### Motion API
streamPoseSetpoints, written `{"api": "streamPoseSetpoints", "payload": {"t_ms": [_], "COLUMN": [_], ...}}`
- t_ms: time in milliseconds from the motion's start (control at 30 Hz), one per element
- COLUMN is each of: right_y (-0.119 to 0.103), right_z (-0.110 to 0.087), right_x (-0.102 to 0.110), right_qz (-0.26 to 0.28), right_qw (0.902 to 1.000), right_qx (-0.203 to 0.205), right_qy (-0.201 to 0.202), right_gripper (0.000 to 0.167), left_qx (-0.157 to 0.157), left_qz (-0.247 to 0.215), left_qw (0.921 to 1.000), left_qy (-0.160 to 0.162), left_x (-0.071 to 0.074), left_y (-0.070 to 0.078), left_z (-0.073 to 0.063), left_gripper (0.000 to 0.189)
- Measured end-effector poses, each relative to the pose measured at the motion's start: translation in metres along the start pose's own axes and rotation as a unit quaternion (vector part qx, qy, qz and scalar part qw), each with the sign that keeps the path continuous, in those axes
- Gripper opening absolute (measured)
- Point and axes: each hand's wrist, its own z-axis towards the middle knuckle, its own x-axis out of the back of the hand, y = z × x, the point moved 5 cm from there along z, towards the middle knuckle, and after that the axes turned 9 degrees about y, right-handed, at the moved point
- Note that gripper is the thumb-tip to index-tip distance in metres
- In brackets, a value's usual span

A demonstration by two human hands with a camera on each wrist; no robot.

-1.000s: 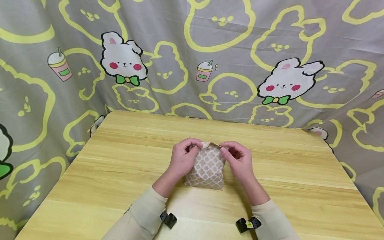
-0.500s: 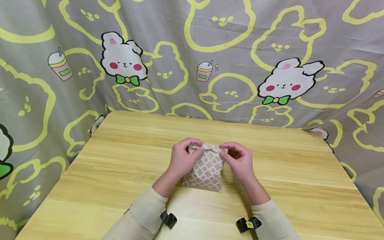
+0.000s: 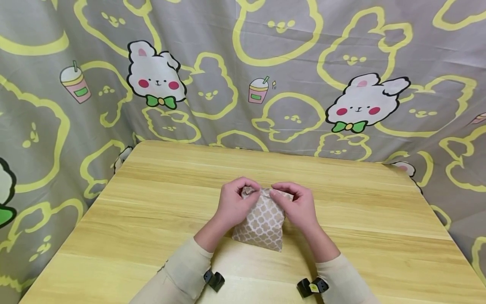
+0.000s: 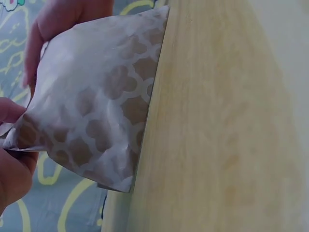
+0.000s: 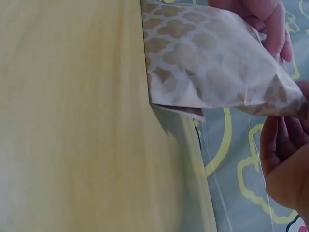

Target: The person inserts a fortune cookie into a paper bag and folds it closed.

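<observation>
A small paper bag (image 3: 263,221), beige with a white lattice print, stands on the table with its base toward me. My left hand (image 3: 234,203) pinches the left part of its top edge between thumb and fingers. On the right part of that edge my right hand (image 3: 301,206) does the same, and the two thumbs lie close together. The top is creased and folded between the hands, with a corner sticking out on the left. The right wrist view shows the bulging paper bag (image 5: 203,58) with its bottom edge on the wood. Its contents are hidden.
The wooden table (image 3: 159,219) stretches out around the bag. A grey curtain (image 3: 235,118) with yellow outlines and rabbit prints hangs behind and at both sides. Small black cameras (image 3: 215,280) are strapped at both sleeves.
The bag's raised top edge has been folded down. Both hands have come closer together along it, and the bag's lower edge has shifted slightly toward me.
</observation>
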Motion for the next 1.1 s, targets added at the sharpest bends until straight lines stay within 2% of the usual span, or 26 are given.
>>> {"api": "streamPoseSetpoints", "payload": {"t_ms": [100, 233, 367, 467, 633, 733, 900, 1100], "right_y": [-0.010, -0.016, -0.016, -0.016, -0.016, -0.012, 0.010, 0.005], "right_z": [-0.002, -0.003, -0.003, -0.004, -0.005, -0.004, -0.002, -0.002], "right_x": [-0.002, -0.003, -0.003, -0.003, -0.006, -0.005, 0.001, 0.004], "right_qz": [-0.022, -0.041, -0.045, -0.045, -0.056, -0.067, -0.094, -0.107], "right_qw": [0.9996, 0.9986, 0.9983, 0.9985, 0.9984, 0.9977, 0.9940, 0.9902], "right_qx": [-0.008, 0.000, 0.011, 0.009, -0.002, 0.001, 0.014, 0.020], "right_qy": [0.015, 0.034, 0.036, 0.028, 0.010, 0.013, 0.054, 0.088], "right_gripper": [0.011, 0.007, 0.005, 0.005, 0.006, 0.004, 0.004, 0.011], "left_qx": [-0.006, 0.016, 0.042, 0.039, 0.002, -0.025, -0.072, -0.102], "left_qz": [-0.003, -0.002, 0.027, 0.055, 0.070, 0.074, 0.075, 0.067], "left_qw": [1.0000, 0.9998, 0.9986, 0.9975, 0.9974, 0.9968, 0.9946, 0.9919], "left_qy": [-0.004, -0.007, -0.018, -0.023, -0.020, -0.016, 0.011, 0.036], "left_x": [-0.001, -0.001, -0.002, -0.002, -0.003, -0.004, -0.003, 0.001], "left_y": [0.001, 0.000, -0.002, -0.002, 0.002, 0.004, 0.006, 0.009], "left_z": [-0.001, -0.001, -0.001, -0.001, 0.000, -0.001, -0.003, -0.002], "left_gripper": [0.013, 0.010, 0.006, 0.004, 0.004, 0.004, 0.005, 0.007]}}
